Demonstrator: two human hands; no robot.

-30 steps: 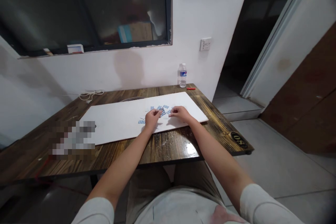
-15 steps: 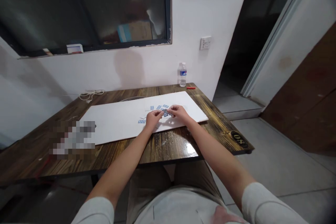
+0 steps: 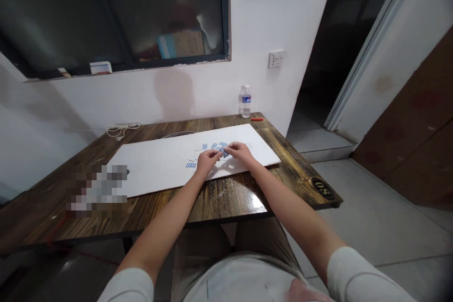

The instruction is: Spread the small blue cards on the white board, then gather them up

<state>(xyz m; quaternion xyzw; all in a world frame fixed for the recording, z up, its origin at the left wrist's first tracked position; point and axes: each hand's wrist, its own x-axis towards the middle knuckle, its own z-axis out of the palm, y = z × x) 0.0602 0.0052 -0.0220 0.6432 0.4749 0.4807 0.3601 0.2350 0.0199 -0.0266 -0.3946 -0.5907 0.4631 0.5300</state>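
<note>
Desk [image 3: 219,200]: wooden, white board [image 3: 159,170] on top.
Slip [image 3: 223,152]: blue-striped, over board, between left hand [image 3: 207,161] and right hand [image 3: 240,152]; long axis unclear.
Hands: both narrow at slip; hold unclear.

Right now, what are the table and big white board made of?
The table looks like dark-stained wood under shiny varnish: grain lines run across it and light glares near the front edge. The white board seems to be stiff card or foam board, smooth and matte; I can't tell which.

room over white board [image 3: 159,167] beside left hand [image 3: 205,162]; water bottle [image 3: 245,102] stands past board's far edge
</note>
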